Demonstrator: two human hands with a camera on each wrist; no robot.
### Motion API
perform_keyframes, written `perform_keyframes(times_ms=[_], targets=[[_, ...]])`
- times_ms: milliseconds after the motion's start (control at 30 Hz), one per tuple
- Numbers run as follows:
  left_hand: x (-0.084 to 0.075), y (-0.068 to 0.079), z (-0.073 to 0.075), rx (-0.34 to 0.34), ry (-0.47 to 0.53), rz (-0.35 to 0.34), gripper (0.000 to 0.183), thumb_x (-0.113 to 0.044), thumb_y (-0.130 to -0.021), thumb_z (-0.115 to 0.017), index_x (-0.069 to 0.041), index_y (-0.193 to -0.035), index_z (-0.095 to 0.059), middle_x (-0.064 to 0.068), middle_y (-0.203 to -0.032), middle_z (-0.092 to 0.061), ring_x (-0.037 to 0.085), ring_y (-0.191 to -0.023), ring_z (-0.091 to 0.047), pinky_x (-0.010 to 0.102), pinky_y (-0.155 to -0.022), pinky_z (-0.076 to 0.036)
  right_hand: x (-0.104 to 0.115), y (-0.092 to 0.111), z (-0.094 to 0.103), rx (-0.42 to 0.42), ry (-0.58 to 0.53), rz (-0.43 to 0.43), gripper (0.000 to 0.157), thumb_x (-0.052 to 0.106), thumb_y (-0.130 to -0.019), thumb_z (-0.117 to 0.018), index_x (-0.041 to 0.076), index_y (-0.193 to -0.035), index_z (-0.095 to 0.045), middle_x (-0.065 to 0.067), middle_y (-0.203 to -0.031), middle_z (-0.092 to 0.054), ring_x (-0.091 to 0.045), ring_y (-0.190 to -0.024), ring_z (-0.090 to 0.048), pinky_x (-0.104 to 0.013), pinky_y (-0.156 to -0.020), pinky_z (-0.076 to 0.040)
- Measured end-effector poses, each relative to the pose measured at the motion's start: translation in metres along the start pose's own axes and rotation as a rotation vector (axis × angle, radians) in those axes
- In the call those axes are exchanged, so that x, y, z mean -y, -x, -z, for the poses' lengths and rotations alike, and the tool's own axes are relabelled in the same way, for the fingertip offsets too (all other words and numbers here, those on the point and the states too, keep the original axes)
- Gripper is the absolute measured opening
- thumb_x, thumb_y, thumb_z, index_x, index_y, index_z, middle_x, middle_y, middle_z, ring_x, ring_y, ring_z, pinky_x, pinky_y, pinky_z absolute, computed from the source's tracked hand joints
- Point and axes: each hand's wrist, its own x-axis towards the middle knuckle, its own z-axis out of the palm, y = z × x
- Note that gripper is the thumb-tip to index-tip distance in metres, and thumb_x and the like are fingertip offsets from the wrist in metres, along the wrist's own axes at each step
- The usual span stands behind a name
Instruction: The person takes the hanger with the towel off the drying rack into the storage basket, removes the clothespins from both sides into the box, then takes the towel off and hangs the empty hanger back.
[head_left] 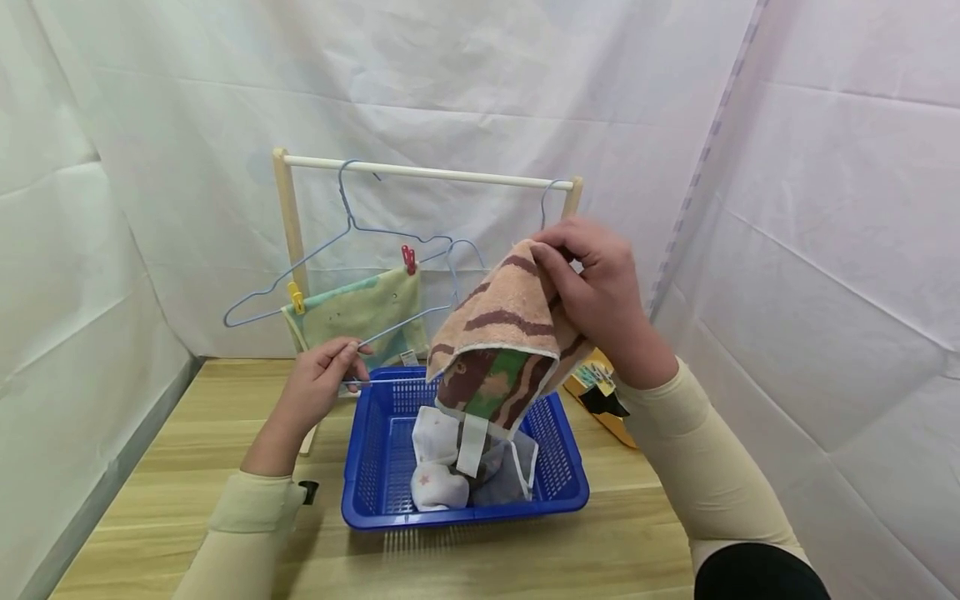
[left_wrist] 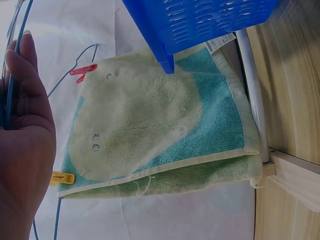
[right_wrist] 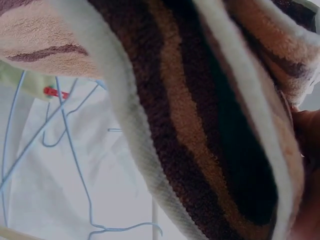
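My left hand (head_left: 326,375) grips one end of a blue wire hanger (head_left: 408,319), held low in front of the rack. My right hand (head_left: 592,279) pinches the top of a small tan and brown striped towel (head_left: 506,312), which hangs down over the far part of that hanger and hides it. A white tag (head_left: 472,446) dangles from the towel's lower edge. Behind, a green and teal towel (left_wrist: 145,115) hangs from another hanger (head_left: 292,268), fixed by a red clothespin (head_left: 408,259) and a yellow clothespin (head_left: 297,297).
Below the striped towel stands a blue plastic basket (head_left: 465,518) with white cloth (head_left: 438,487) and grey fabric (head_left: 517,479) inside. A wooden rack with a white rod (head_left: 427,172) stands behind, bearing another hanger (head_left: 544,200) at right. A yellow container (head_left: 621,432) of clothespins lies beside the right forearm.
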Motion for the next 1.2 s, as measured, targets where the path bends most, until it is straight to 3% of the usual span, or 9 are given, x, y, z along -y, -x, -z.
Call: perform_keyframes(times_ms=[233, 567, 900, 1200], targets=[[0.001, -0.001, 0.001, -0.012, -0.007, -0.005, 0.034, -0.012, -0.121, -0.047, 0.011, -0.119, -0.073, 0.014, -0.085, -0.074, 0.03, -0.075, -0.073, 0.027, -0.064, -0.064, -0.006, 0.014, -0.008, 0.093, -0.067, 0.012, 0.015, -0.008, -0.104, -0.071, 0.002, -0.106, -0.082, -0.006, -0.101, -0.078, -0.018, -0.086, -0.065, -0.026, -0.075, -0.054], [0.001, -0.002, 0.0, -0.039, -0.026, -0.017, 0.032, -0.01, -0.12, -0.048, 0.009, -0.118, -0.074, 0.014, -0.085, -0.074, 0.014, -0.077, -0.072, 0.022, -0.066, -0.063, -0.009, 0.037, -0.029, 0.233, -0.138, 0.016, 0.019, -0.009, -0.101, -0.075, 0.006, -0.107, -0.083, -0.004, -0.099, -0.077, -0.015, -0.084, -0.064, -0.026, -0.072, -0.054], [0.001, -0.003, -0.001, -0.049, -0.017, -0.011, 0.03, -0.01, -0.12, -0.049, 0.005, -0.116, -0.075, 0.015, -0.085, -0.073, 0.013, -0.076, -0.072, 0.025, -0.065, -0.064, -0.017, 0.06, -0.064, 0.376, -0.08, 0.044, 0.011, -0.001, -0.102, -0.078, 0.008, -0.106, -0.081, -0.001, -0.094, -0.072, -0.013, -0.082, -0.06, -0.03, -0.068, -0.054], [0.001, -0.003, 0.001, -0.053, -0.01, 0.009, 0.031, -0.013, -0.12, -0.048, 0.003, -0.117, -0.075, 0.015, -0.086, -0.073, 0.021, -0.076, -0.072, 0.025, -0.065, -0.064, -0.021, 0.074, -0.097, 0.458, 0.024, 0.065, 0.007, 0.013, -0.108, -0.075, 0.01, -0.107, -0.081, 0.001, -0.093, -0.071, -0.013, -0.08, -0.06, -0.027, -0.068, -0.053]])
